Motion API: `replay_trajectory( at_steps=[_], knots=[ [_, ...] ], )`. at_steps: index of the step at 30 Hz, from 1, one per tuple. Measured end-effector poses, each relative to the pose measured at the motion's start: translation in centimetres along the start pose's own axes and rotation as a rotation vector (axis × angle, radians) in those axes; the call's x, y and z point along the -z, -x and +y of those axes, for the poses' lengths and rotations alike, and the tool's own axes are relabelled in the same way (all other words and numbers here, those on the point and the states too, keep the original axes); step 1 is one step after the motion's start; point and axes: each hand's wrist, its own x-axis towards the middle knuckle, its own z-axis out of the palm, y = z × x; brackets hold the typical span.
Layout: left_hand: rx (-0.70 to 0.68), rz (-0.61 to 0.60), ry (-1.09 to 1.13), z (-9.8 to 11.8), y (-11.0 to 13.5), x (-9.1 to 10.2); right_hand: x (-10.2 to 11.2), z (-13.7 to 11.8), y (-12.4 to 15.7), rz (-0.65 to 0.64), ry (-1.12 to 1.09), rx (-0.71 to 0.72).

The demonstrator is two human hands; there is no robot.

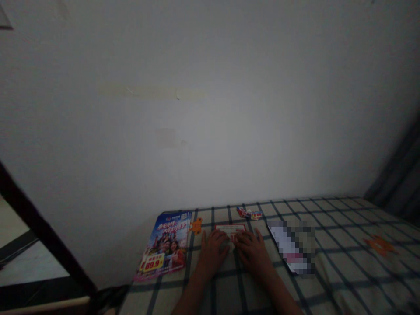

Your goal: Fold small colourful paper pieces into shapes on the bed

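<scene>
A small red-and-white printed paper (pixel 231 227) lies on the checked cloth, partly hidden beneath my fingers. My left hand (pixel 215 249) is palm down at its left side, fingers bent onto it and thumb near its close edge. From the right, my right hand (pixel 251 249) holds the same paper in a like way, its little finger standing apart. Just beyond the hands sits a folded or crumpled piece of colourful paper (pixel 249 214).
A stack of colourful leaflets (pixel 167 245) lies to the left on the checked cloth (pixel 226 284). At right is a flat object with a blurred-out face (pixel 288 247), perhaps a phone. Orange bear-shaped figures mark the cloth, such as one (pixel 196 226) beside the leaflets. A pale wall (pixel 229 109) rises behind.
</scene>
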Motion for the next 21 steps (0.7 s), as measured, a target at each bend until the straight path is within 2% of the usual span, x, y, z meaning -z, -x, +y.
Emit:
replay_trajectory(
  at_steps=[7,21],
  knots=[
    [-0.006,0.027,-0.016,-0.77,0.04,-0.84,-0.33,0.1,-0.13,0.015,0.016,0.007],
    [-0.059,0.004,-0.104,-0.88,-0.04,-0.97,-0.35,-0.02,0.02,0.033,-0.011,-0.003]
  ],
)
